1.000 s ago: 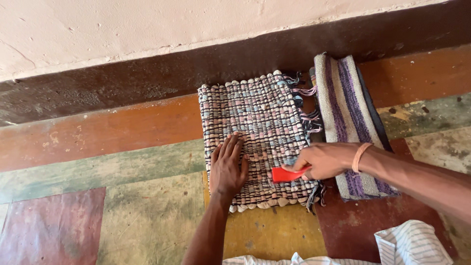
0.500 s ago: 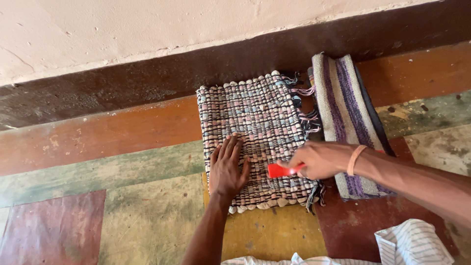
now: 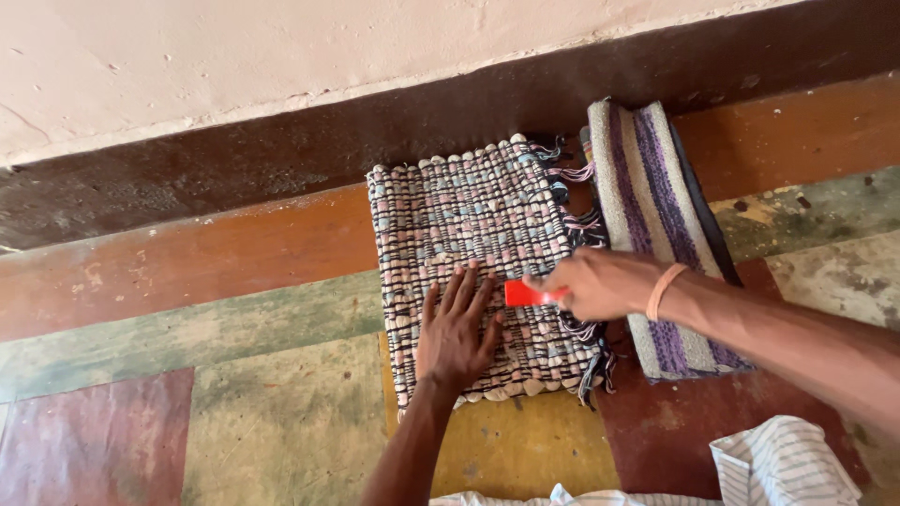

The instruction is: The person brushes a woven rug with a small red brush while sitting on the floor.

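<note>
A woven rag mat (image 3: 469, 225) in pink, blue and black lies folded on the painted floor against the wall. My left hand (image 3: 457, 330) presses flat on its lower half, fingers spread. My right hand (image 3: 600, 283) sits at the mat's right edge, closed around a small red tool (image 3: 527, 294) whose tip points left over the weave. Fringe threads (image 3: 577, 220) hang off the mat's right side.
A second folded mat (image 3: 652, 215) with purple and cream stripes lies just right of the first, under my right wrist. The dark wall base (image 3: 281, 150) runs behind both. Striped white cloth (image 3: 778, 464) shows at the lower right.
My right hand with the red tool has slid left and slightly up across the mat's right edge. My left hand stays pressed on the mat.
</note>
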